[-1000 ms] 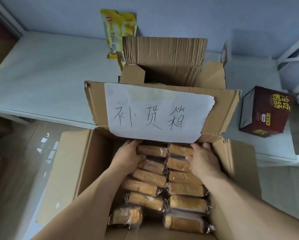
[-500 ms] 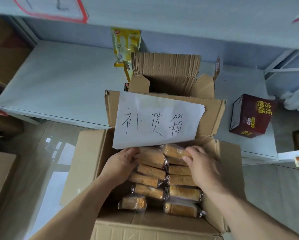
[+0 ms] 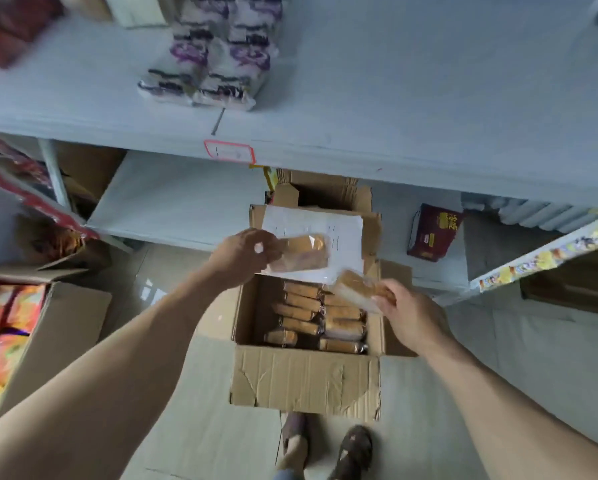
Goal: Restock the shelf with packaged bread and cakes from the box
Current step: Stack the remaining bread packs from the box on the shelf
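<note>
Setting: pale floor in front of a white shelf unit (image 3: 394, 147), everything a bit motion-blurred.
Box: open cardboard box (image 3: 304, 382) on the floor, directly below both sets of fingers, flaps up, far flap with a white paper sheet (image 3: 342, 233) stuck on it.
Bread in the box: two rows of wrapped loaves (image 3: 311, 317) lying below the fingers, packed close side by side.
Left hand: left hand (image 3: 238, 258) is up above the box's far-left corner, fingers curled and pinching a clear-wrapped bread pack (image 3: 304, 254) that sticks out to the right of them, over the paper sheet.
Right hand: right hand (image 3: 408, 313) sits over the box's right wall, fingers clamped on a second bread pack (image 3: 356, 289), which pokes up and left from the fingertips.
Gap between packs: they look close, can't tell if they touch.
Upper shelf: above and beyond the fingers, lots of bare board, with purple-and-white packets (image 3: 214, 64) stacked on it left of centre.
Shelf edge: runs across just beyond the left fingers, red-framed label (image 3: 229, 152) on it.
Lower shelf: dark red carton (image 3: 432, 230) to the right of the fingers.
Left side: another cardboard box (image 3: 48, 327) with colourful bags (image 3: 3, 327), well left of the fingers.
</note>
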